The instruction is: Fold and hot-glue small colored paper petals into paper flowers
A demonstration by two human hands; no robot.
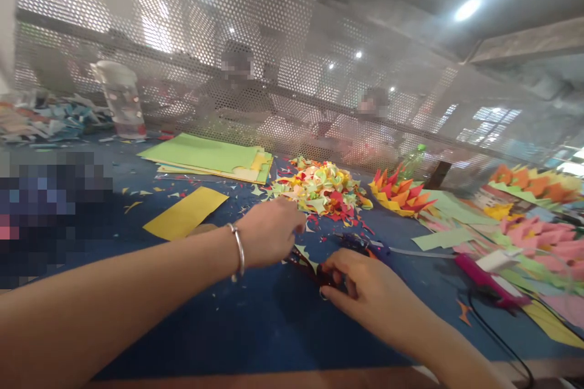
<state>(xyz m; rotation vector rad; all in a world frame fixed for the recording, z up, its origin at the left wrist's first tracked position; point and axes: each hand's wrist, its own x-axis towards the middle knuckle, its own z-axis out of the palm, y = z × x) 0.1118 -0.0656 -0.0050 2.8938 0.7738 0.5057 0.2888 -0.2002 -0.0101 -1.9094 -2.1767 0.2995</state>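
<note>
My left hand (269, 232), with a silver bangle on its wrist, reaches across the blue table (255, 322); its fingers are curled around a small pale green paper piece (305, 255). Just to its right my right hand (365, 282) rests on the table, fingers closed on dark red paper scraps (314, 272) lying between the two hands. Beyond the hands sits a heap of small folded paper pieces (322, 188) in yellow, green and red.
A yellow paper sheet (185, 213) and a stack of green sheets (210, 157) lie at left. An orange folded paper flower (401, 194), pink flowers (542, 237) and a pink glue gun (488, 276) with black cord are at right. A clear jar (121, 100) stands by the perforated screen.
</note>
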